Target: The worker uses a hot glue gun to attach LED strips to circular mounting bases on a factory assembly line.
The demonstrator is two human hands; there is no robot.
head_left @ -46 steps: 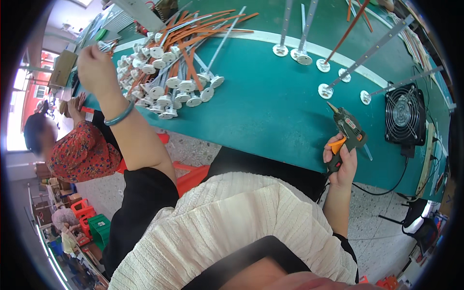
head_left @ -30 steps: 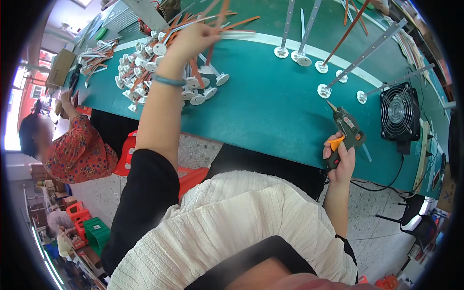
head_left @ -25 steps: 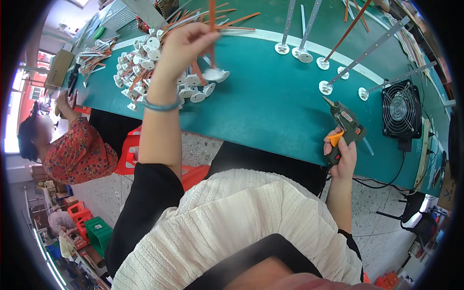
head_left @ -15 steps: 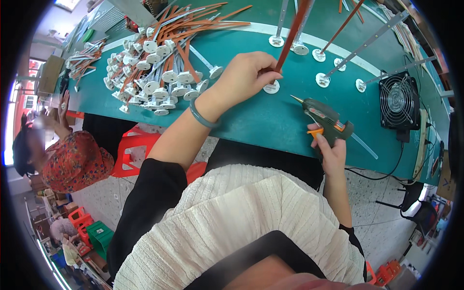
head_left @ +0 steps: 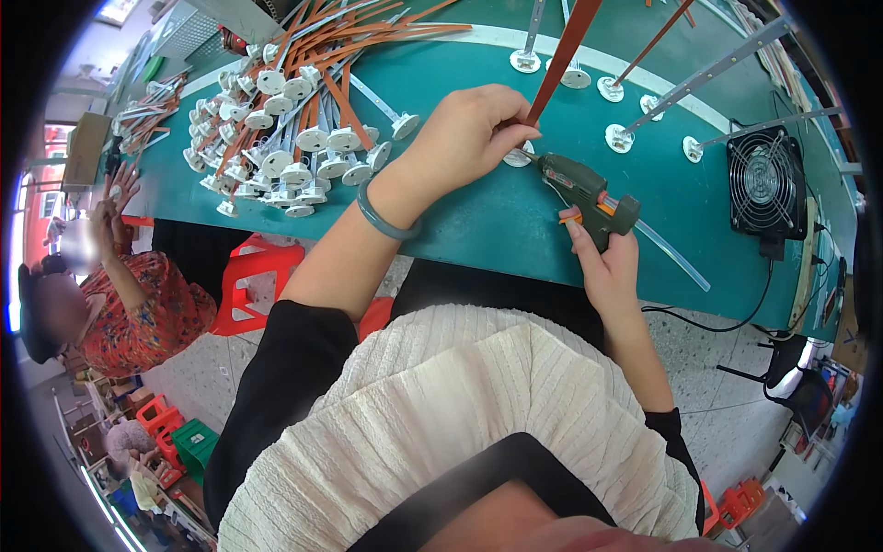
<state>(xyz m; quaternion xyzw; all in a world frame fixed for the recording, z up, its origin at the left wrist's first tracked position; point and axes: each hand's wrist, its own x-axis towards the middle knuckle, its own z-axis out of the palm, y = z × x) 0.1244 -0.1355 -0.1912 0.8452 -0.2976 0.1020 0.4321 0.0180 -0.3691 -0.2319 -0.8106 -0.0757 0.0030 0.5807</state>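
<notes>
My left hand pinches a flat reddish-brown strip low down, keeping it upright over a round white base on the green table. My fingers partly hide where strip and base meet. In my right hand is a dark green glue gun, fingers around its handle by the orange trigger. Its nozzle points at the base, close to my left fingertips; whether it touches cannot be made out. A clear glue stick juts from the gun's back.
A heap of strips with white round bases lies at left. Several upright strips on bases stand at the far right, beside a black fan. Another person sits at left near a red stool. A cable hangs below the table edge.
My right hand has brought the glue gun left and up, so its nozzle is now at the base. My left hand still holds the strip. The other person's hands have come together.
</notes>
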